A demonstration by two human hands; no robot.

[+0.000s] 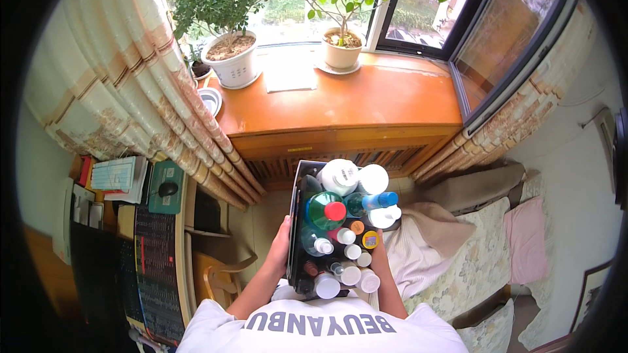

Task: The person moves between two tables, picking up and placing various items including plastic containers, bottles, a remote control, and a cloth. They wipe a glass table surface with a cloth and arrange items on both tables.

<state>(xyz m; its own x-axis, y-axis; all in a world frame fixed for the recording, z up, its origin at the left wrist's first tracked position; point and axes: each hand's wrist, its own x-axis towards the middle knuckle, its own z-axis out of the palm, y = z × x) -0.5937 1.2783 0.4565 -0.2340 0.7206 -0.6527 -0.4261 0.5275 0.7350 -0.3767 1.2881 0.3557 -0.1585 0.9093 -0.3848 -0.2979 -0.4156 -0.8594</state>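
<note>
My left hand (pixel 280 242) grips the left wall of a dark open box (pixel 294 211), held out before my chest. On the other side, my right hand (pixel 379 256) supports it, its fingers partly hidden by bottles. Upright containers crowd the box. A green bottle with a red cap (pixel 324 208) stands at the left, and a blue-capped bottle (pixel 380 200) leans right. Two large white bottles, one at the far left (pixel 338 176) and one at the far right (pixel 374 179), fill the far end. Nearer me are several white-capped bottles, a clear spray bottle (pixel 316 241) and a yellow-capped container (pixel 369 239).
Ahead is a wooden window ledge (pixel 343 108) with potted plants (pixel 233 61) and an open window sash (pixel 510 34). A desk with a keyboard (pixel 131 279) and mouse (pixel 168 189), plus a wooden chair (pixel 216 274), stand left. A bed (pixel 456 279) lies right.
</note>
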